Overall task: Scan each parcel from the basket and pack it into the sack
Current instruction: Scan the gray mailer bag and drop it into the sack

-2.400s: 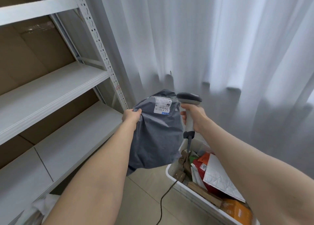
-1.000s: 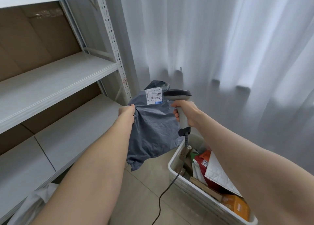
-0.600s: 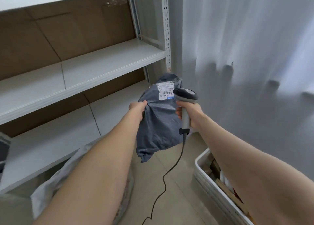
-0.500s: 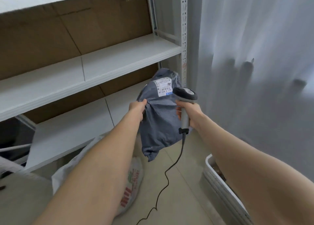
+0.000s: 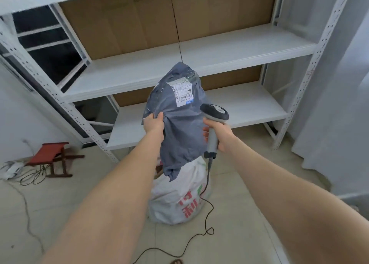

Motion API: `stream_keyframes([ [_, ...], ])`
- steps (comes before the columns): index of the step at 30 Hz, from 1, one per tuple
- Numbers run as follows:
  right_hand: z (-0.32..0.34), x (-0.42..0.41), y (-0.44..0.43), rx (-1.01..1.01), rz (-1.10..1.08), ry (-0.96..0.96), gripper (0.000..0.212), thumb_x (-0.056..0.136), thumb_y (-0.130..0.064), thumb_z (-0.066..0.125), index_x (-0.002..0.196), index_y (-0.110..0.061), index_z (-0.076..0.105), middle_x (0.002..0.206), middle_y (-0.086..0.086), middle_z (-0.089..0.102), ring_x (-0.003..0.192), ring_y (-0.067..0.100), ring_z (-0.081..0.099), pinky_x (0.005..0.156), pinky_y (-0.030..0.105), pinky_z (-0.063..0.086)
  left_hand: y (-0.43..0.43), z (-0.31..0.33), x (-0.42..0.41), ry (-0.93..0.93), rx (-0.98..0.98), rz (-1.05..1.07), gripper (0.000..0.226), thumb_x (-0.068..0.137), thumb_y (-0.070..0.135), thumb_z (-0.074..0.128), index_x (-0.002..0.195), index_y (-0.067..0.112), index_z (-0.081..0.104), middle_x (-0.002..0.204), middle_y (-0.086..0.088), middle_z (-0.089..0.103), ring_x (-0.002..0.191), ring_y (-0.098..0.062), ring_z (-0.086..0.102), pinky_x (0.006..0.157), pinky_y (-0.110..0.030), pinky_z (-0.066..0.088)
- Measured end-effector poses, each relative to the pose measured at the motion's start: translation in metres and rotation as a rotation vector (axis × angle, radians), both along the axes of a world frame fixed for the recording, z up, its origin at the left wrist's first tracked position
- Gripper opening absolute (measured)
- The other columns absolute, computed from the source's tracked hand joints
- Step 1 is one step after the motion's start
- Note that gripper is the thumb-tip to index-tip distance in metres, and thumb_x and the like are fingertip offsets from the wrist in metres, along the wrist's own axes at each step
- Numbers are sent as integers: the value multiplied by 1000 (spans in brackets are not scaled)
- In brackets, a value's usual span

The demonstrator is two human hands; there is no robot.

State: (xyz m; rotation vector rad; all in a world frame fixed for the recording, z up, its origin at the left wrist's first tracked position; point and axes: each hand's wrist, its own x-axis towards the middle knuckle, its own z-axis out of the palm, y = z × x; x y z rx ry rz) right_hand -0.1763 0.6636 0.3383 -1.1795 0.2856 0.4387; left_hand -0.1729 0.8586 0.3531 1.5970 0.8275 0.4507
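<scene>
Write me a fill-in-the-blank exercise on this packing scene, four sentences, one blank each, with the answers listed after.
1. The left hand grips a ____ plastic parcel by its edge.
2. The right hand holds a corded barcode ____.
3. The parcel hangs directly above a white ____ with red print, standing on the floor.
4. The small stool at the left has a ____ seat.

Missing words: grey; scanner; sack; red

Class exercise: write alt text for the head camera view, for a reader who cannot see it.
A person's left hand holds a grey parcel above a white sack on the floor, while the right hand grips a corded scanner beside the parcel. White shelving stands behind; a small red stool sits at left.
</scene>
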Motion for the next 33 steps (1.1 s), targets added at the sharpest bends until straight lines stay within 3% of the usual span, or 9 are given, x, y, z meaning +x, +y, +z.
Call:
stream_keyframes([
  [9,-48,46,170,-3,-34,99,16,84,-16,75,87,-9,61,70,6,59,58,16,56,51,25,49,177,-49,47,43,78,10,29,96,25,53,118,9,64,107,-5,60,89,-21,50,80,-27,38],
  [12,-77,57,211,6,-78,171,15,84,-14,75,82,-8,62,67,7,58,57,17,55,53,26,48,220,-80,66,77,84,-6,30,97,24,53,120,8,62,105,-3,57,91,-20,48,81,-26,37],
  [16,-123,64,237,12,-176,266,17,86,-13,73,78,-7,59,68,9,55,56,20,53,55,28,47,241,-140,81,138,-38,-7,26,96,22,54,114,5,63,98,-2,56,88,-22,48,79,-26,36],
  [22,-202,66,240,-140,-252,353,15,86,-14,73,78,-12,60,73,5,57,63,17,55,62,32,50,242,-246,91,334,-295,-4,40,94,21,58,130,6,52,124,-15,59,111,-35,57,98,-44,47],
  [26,-261,62,238,-184,-297,340,14,86,-9,72,77,-15,62,72,2,58,63,17,56,59,30,49,246,-321,84,510,-414,-23,47,86,17,69,126,2,53,120,-21,60,105,-39,61,87,-50,52],
  [28,-292,58,239,-183,-281,345,10,85,-5,71,80,-12,65,78,6,61,70,20,58,70,32,49,245,-348,77,559,-509,-71,35,85,13,70,114,2,56,100,-18,63,74,-30,62,64,-39,54],
  [30,-321,55,240,-196,-245,376,8,83,-5,73,82,-11,67,83,9,63,75,21,59,77,36,48,243,-373,75,685,-428,-168,18,83,12,69,96,4,58,75,-14,59,51,-20,50,48,-28,47],
  [31,-335,55,241,-226,-232,400,8,81,-7,75,84,-9,69,87,10,63,79,23,60,81,39,49,241,-382,74,756,-332,-243,13,82,12,66,90,4,59,70,-16,58,51,-22,52,49,-28,49],
  [33,-360,55,239,-294,-244,442,20,75,-12,80,92,-7,71,97,13,64,89,27,61,92,43,50,236,-395,73,920,-64,-405,20,81,20,61,93,4,62,87,-20,61,73,-31,66,69,-35,57],
])
